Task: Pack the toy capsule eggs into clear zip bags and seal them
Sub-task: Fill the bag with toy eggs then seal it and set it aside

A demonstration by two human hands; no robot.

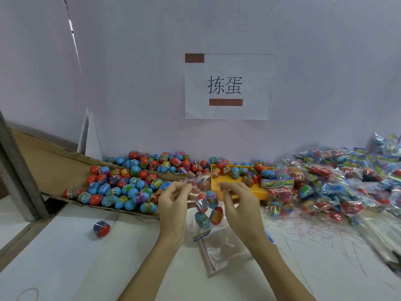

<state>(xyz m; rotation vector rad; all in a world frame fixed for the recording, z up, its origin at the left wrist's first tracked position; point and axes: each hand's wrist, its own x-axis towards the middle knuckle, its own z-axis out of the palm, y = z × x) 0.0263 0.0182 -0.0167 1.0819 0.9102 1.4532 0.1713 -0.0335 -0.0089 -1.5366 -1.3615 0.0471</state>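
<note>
A clear zip bag (207, 210) with several red and blue capsule eggs inside hangs between my hands above the white table. My left hand (174, 199) pinches the bag's top edge on the left. At the top right, my right hand (237, 198) pinches the same edge. A heap of loose capsule eggs (121, 187) lies to the left on a cardboard sheet. Empty clear zip bags (223, 250) lie flat under my wrists.
A yellow perforated tray (240, 183) with more eggs stands behind my hands. Packed bags (329, 187) pile up at the right. One stray egg (101, 228) lies on the table at the left. A paper sign hangs on the wall. A metal post stands far left.
</note>
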